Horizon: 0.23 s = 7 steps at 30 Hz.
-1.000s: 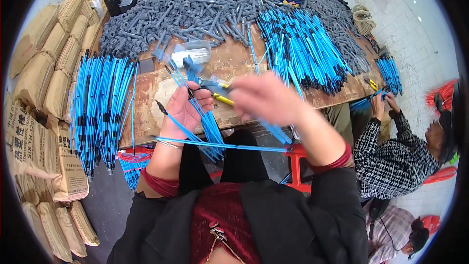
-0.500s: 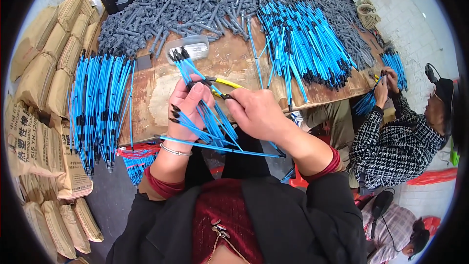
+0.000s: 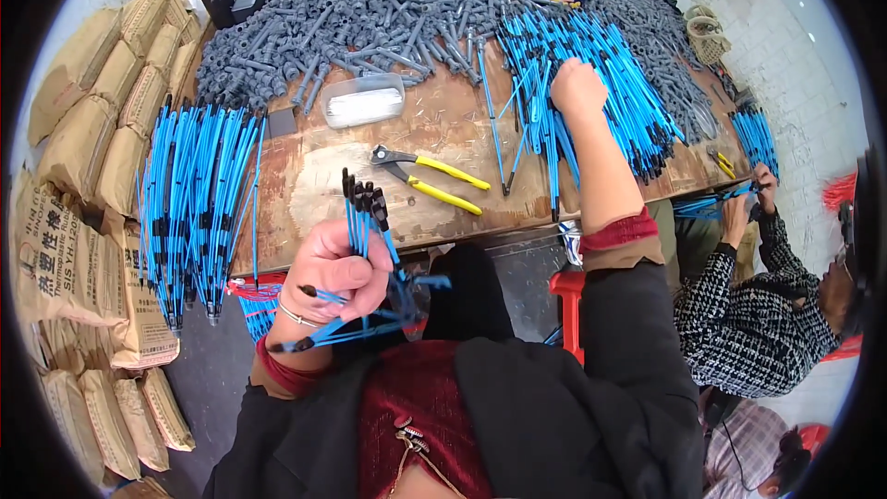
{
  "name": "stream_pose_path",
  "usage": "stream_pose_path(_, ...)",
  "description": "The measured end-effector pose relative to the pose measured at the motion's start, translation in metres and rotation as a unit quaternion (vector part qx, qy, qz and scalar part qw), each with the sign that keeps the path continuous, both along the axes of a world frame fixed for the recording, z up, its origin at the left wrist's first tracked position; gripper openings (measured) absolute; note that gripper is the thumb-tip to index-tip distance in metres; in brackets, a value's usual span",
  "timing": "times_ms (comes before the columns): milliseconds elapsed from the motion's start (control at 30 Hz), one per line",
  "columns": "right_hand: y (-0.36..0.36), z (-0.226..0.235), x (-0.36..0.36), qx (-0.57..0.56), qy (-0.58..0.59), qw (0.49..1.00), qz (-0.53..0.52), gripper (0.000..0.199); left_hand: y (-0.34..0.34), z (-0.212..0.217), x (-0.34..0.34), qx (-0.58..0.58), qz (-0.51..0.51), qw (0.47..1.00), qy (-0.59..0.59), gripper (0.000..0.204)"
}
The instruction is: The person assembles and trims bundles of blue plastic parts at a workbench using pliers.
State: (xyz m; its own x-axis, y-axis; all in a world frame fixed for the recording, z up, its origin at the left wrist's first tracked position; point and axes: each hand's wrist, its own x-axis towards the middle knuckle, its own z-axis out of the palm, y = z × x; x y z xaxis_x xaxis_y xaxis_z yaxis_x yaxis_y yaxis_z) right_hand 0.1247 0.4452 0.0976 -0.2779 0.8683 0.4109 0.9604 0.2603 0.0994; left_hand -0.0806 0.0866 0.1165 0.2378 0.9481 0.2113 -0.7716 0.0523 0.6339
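My left hand (image 3: 337,273) is closed round a small bunch of thin blue sticks with black ends (image 3: 362,208). It holds them in front of me, past the table's near edge; their lower parts are blurred. My right hand (image 3: 579,90) reaches over a big pile of similar blue sticks (image 3: 605,83) on the right of the table. Its fingers curl down, and whatever is between them is hidden. On the wooden table between the hands lie pincers with yellow handles (image 3: 427,177). Behind them a clear plastic box (image 3: 365,103) holds thin whitish pieces.
Grey plastic parts (image 3: 370,18) are heaped across the back. Another stack of blue sticks (image 3: 194,203) overhangs the front left edge. Paper sacks (image 3: 83,143) line the left. A co-worker in a checked jacket (image 3: 748,337) handles blue sticks at right; a red stool (image 3: 568,305) stands below.
My right hand has let go of the pincers, which now lie on the table, and has moved to the right-hand pile. My left hand has drawn its bunch nearer to me.
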Motion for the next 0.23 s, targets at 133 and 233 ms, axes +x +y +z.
stream_pose_path(133,0.004,0.014,0.001,-0.066,0.06,0.996,-0.017,0.03,0.012,-0.001,0.004,-0.052,0.158,0.967,0.193,0.017)
stream_pose_path(233,-0.007,0.044,-0.003,-0.107,0.088,0.99,0.013,0.033,0.03,-0.023,-0.003,-0.128,0.216,0.953,0.171,0.029)
